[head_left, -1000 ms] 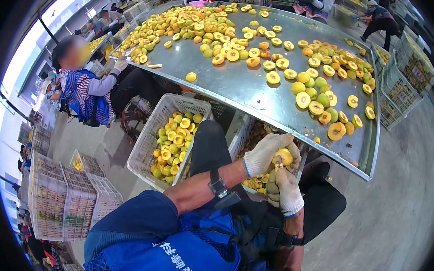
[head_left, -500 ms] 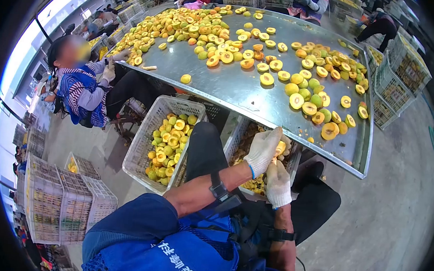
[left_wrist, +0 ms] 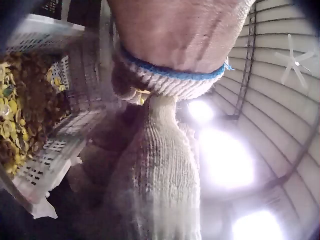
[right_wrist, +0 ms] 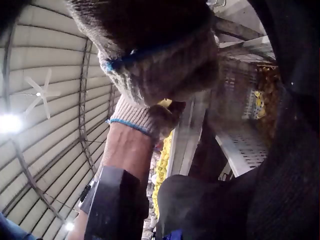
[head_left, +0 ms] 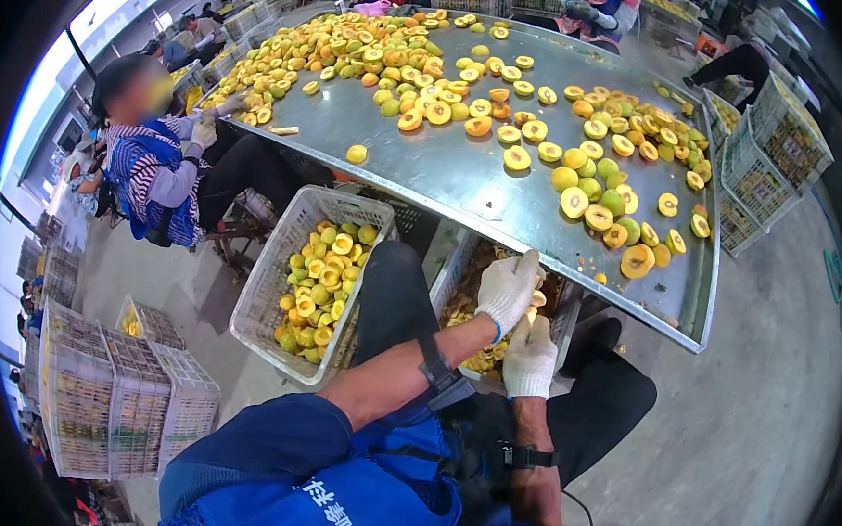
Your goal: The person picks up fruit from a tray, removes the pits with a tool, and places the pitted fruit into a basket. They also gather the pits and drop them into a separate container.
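Observation:
Both hands wear white knit gloves and meet just below the near edge of the metal table (head_left: 426, 181). My left hand (head_left: 508, 290) holds a yellow peach half (head_left: 538, 298), mostly covered by its fingers. Close under it, my right hand (head_left: 531, 361) has its fingers curled round a thin metal tool that the glove hides now. In the left wrist view the right glove (left_wrist: 165, 170) reaches up to the left cuff (left_wrist: 170, 77). A bit of yellow fruit (right_wrist: 165, 102) peeks out between the gloves in the right wrist view. Beneath them stands a crate (head_left: 448, 265) of pits and scraps.
Many halved peaches (head_left: 517, 158) are spread over the table. Left of my knee (head_left: 399, 281), a white crate (head_left: 249, 315) holds pitted halves. Another person (head_left: 152, 165) sits at the table's left side. Stacked crates stand at the left (head_left: 76, 387) and right (head_left: 775, 150).
The peach half, broadly visible a second ago, is now mostly covered by the left fingers, and the tool's metal has gone out of sight. The right hand has shifted slightly left and up.

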### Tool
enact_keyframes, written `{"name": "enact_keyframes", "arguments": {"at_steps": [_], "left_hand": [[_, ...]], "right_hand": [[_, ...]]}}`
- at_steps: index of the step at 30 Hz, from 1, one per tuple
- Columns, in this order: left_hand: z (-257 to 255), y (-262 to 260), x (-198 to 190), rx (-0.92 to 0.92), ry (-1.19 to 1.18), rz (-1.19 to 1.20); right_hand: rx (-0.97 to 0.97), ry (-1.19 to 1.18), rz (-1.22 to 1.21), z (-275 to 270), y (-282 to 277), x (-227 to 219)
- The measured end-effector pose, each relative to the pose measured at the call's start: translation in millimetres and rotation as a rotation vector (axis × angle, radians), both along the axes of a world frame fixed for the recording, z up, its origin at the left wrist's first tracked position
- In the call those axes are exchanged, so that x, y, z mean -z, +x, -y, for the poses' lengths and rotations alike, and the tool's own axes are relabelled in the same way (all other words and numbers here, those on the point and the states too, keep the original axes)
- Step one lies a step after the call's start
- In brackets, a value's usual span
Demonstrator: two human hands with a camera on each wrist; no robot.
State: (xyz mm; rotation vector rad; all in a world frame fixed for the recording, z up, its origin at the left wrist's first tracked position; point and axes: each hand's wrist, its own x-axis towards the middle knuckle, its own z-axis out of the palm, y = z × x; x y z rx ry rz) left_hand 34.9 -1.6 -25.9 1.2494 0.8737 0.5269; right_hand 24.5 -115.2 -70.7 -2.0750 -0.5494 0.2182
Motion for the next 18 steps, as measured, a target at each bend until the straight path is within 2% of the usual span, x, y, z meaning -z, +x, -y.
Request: {"name": "enact_keyframes", "arguments": {"at_steps": [1, 3, 4, 6, 7, 8, 10, 11, 12, 13, 15, 17, 18], "left_hand": [[-4.7, 0.8, 7.1, -0.005, -0.005, 0.004], [-22.2, 3.9, 24.3, -0.045, 0.083, 0.059], [-26.9, 0.7, 8.4, -0.089, -0.090, 0.099], [-45.8, -17.3, -9.5, -0.117, -0.085, 0.242], [-61.8, -27.0, -14.2, -0.127, 0.000, 0.285], [-79.8, -38.1, -21.5, -0.151, 0.034, 0.316], [-111.4, -69.6, -49.9, -0.220, 0.198, 0.298], [-129.9, -85.7, -56.9, -0.277, 0.329, 0.273], [-153.4, -107.1, -58.7, -0.254, 0.812, 0.115], [-170.8, -119.0, -61.3, -0.355, 0.411, 0.228], [-209.6, -151.9, -49.9, -0.434, 0.338, 0.148], [-257.1, -188.8, -7.6, -0.544, 0.549, -0.058], [-256.7, -200.6, -10.7, -0.532, 0.570, -0.258]], "right_hand": [[0.040, -0.056, 0.032, 0.0, 0.5, 0.5], [0.092, 0.013, 0.021, 8.3, 7.8, -3.0], [0.089, 0.051, -0.026, 13.0, 14.0, 0.4], [0.065, 0.060, -0.111, 22.4, 24.1, 5.8], [0.037, 0.075, -0.196, 25.4, 28.2, 6.4], [-0.037, 0.078, -0.145, 28.8, 30.5, 4.5], [-0.055, 0.136, -0.066, 26.7, 33.8, 27.8], [-0.075, 0.194, 0.018, 23.6, 36.0, 40.8], [-0.077, 0.201, 0.010, 22.4, 35.3, 40.6], [-0.115, 0.121, -0.011, 23.4, 32.8, 35.5], [-0.149, 0.049, -0.038, 25.7, 29.4, 14.8], [-0.271, -0.489, -0.316, 25.9, 29.3, -10.5], [-0.237, -0.344, -0.202, 31.2, 29.7, 24.9]]}}
